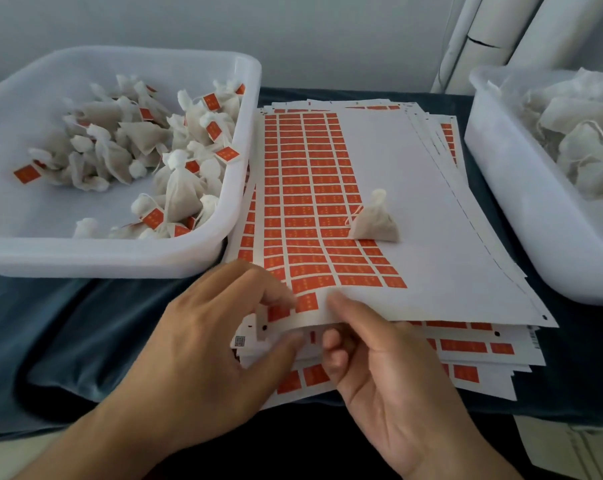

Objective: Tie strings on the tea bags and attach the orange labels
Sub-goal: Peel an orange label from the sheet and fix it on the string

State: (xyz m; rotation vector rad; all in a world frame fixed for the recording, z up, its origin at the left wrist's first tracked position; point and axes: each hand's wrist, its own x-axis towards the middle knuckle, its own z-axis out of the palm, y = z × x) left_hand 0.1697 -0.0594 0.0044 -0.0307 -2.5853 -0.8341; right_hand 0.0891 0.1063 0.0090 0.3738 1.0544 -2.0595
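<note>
Orange labels [303, 202] fill a thin, floppy top sheet on a paper stack on the bench. A tied tea bag [374, 220], light and soft, sits on that sheet. The left hand [203, 341] and the right hand [379, 362] pinch the sheet's near edge, likely peeling a corner label.

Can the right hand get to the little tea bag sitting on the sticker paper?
Probably yes. The tea bag stands alone on the top sticker sheet, nothing covers it, and the right hand is just below, though it is holding the sheet's edge.
</note>
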